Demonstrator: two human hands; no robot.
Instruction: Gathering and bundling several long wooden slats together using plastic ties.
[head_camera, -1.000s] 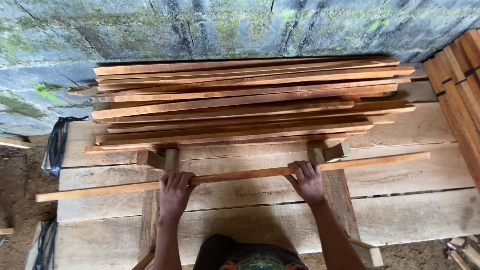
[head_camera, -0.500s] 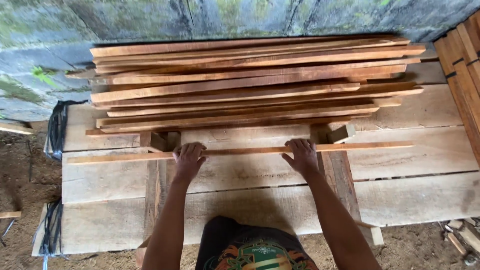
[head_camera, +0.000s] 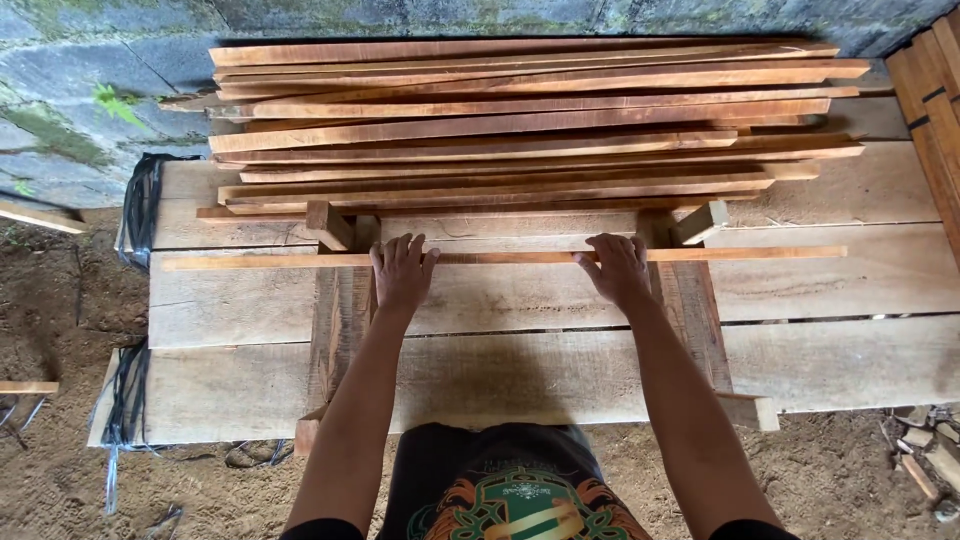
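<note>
While both my arms stretch out over the plank bench (head_camera: 850, 360), my left hand (head_camera: 402, 270) and right hand (head_camera: 617, 268) press flat, fingers spread and open, on a thin wooden strip (head_camera: 720, 254). It lies straight ahead of me, its long axis running left to right across the bench, with both ends reaching well past my hands. Neither hand is nearer; they sit about evenly either side of its middle. Just beyond the strip, on the far side, rises the stack of similar strips (head_camera: 520, 120), laid parallel to it against a mossy block wall (head_camera: 70, 110). Two short wooden blocks (head_camera: 328, 224) stand between strip and stack. No packages, labels or signs show; black strapping (head_camera: 140, 210) hangs at the bench's left end.
</note>
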